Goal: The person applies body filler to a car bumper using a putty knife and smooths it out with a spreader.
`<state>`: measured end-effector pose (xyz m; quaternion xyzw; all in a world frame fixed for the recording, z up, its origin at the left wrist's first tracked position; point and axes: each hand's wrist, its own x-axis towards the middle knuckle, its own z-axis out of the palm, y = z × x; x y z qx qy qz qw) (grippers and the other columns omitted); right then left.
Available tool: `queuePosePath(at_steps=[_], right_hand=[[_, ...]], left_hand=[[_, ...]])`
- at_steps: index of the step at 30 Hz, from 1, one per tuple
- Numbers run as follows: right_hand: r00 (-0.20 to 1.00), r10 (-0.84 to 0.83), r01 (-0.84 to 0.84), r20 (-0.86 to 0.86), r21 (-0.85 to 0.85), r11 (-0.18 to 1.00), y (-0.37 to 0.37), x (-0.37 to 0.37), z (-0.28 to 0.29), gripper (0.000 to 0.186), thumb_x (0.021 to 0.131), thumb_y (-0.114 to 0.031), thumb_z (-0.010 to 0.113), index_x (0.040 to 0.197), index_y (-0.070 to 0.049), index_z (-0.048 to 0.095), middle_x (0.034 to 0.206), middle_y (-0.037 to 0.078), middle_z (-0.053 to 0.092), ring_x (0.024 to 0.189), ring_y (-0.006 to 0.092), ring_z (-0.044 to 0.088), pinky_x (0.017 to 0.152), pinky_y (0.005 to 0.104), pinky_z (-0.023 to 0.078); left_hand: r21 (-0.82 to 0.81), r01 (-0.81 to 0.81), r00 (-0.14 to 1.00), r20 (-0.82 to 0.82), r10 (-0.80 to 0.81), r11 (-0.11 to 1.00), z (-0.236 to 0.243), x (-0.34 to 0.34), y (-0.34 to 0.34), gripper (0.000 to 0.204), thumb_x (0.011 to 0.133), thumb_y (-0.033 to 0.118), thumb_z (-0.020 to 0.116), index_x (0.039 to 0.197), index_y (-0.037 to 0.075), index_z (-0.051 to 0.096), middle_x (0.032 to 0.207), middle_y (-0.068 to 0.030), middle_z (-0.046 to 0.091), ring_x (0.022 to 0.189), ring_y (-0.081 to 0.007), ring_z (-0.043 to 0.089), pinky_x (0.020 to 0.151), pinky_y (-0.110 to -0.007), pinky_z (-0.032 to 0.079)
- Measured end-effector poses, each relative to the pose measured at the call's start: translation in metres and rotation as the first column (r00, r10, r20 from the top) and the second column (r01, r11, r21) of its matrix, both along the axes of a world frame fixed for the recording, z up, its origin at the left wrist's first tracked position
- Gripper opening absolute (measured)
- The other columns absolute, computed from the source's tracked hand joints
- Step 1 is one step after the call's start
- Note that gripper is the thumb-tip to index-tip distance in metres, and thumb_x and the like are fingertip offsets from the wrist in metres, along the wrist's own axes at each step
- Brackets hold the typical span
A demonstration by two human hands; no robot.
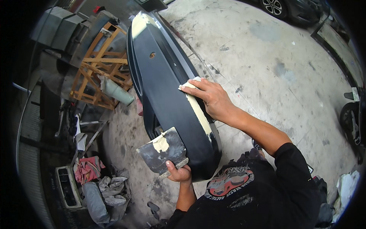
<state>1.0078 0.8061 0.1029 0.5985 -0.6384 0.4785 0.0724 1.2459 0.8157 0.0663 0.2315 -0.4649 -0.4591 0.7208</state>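
Note:
In front of me a dark car bumper (164, 91) stretches away lengthwise. Pale yellow putty (199, 114) coats its right edge, with another patch at the far end. My right hand (213, 97) presses a putty spreader (187, 86) onto that right edge; the fingers cover most of the tool. Lower down, my left hand (179, 172) is closed on the near edge of a dark grey putty board (162, 154). A dollop of the same pale putty sits on the board, which is held over the bumper's near left side.
A wooden frame (101, 63) and a pale green roll (116, 89) are to the left. Crumpled grey cloth (114, 191) and a red cloth (87, 169) lie at lower left. A dark car (293, 11) is at the far right, beyond the stained concrete floor (263, 57).

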Motion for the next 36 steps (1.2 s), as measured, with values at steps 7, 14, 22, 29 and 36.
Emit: queuePosePath(at_steps=[7, 14, 22, 29, 36], right_hand=[[0.999, 0.033, -0.033, 0.013, 0.044, 0.998, 0.019, 0.013, -0.001, 0.061, 0.080, 0.005, 0.056, 0.134, -0.024, 0.057, 0.137, 0.013, 0.054, 0.120, 0.0422, 0.054, 0.099, 0.0485, 0.043], [0.996, 0.073, -0.079, 0.051, 0.125, 0.989, 0.070, 0.038, -0.018, 0.066, 0.080, 0.003, 0.053, 0.139, -0.027, 0.052, 0.142, 0.015, 0.049, 0.122, 0.0483, 0.049, 0.096, 0.0601, 0.041], [0.980, 0.145, -0.164, 0.139, 0.138, 0.977, 0.114, 0.062, -0.052, 0.068, 0.074, 0.005, 0.057, 0.135, -0.027, 0.057, 0.148, 0.014, 0.043, 0.132, 0.0508, 0.039, 0.102, 0.0677, 0.033], [0.981, 0.167, -0.182, 0.100, 0.161, 0.970, 0.142, 0.066, -0.066, 0.066, 0.072, 0.005, 0.056, 0.131, -0.026, 0.061, 0.145, 0.013, 0.048, 0.132, 0.0472, 0.041, 0.102, 0.0627, 0.034], [0.908, 0.374, -0.350, 0.191, -0.147, 0.925, 0.149, 0.038, 0.003, 0.052, 0.076, 0.010, 0.055, 0.119, -0.016, 0.066, 0.135, 0.015, 0.058, 0.131, 0.0409, 0.047, 0.097, 0.0486, 0.040]], left_hand=[[0.070, 0.034, 0.999, -0.023, -0.033, 0.997, -0.012, 0.011, -0.002, 0.052, 0.091, 0.021, 0.057, 0.133, -0.007, 0.044, 0.129, -0.0175, 0.055, 0.114, -0.0294, 0.058, 0.101, -0.042, 0.046], [0.042, 0.034, 0.999, 0.011, -0.034, 0.999, -0.011, 0.011, -0.003, 0.053, 0.092, 0.024, 0.056, 0.134, -0.006, 0.044, 0.130, -0.0173, 0.055, 0.116, -0.0294, 0.057, 0.102, -0.043, 0.045], [0.067, 0.098, 0.993, 0.054, -0.102, 0.993, -0.013, 0.020, -0.003, 0.054, 0.094, 0.029, 0.053, 0.134, -0.006, 0.044, 0.130, -0.0163, 0.055, 0.117, -0.0298, 0.056, 0.104, -0.043, 0.043], [0.071, 0.016, 0.998, 0.057, -0.020, 0.997, -0.011, 0.015, -0.004, 0.053, 0.094, 0.030, 0.053, 0.133, -0.005, 0.045, 0.126, -0.0166, 0.057, 0.114, -0.0307, 0.058, 0.100, -0.042, 0.046], [0.461, 0.580, 0.776, -0.063, -0.627, 0.671, 0.032, 0.041, 0.024, 0.053, 0.087, 0.015, 0.059, 0.133, -0.007, 0.044, 0.119, -0.0207, 0.060, 0.107, -0.0330, 0.062, 0.094, -0.044, 0.051]])
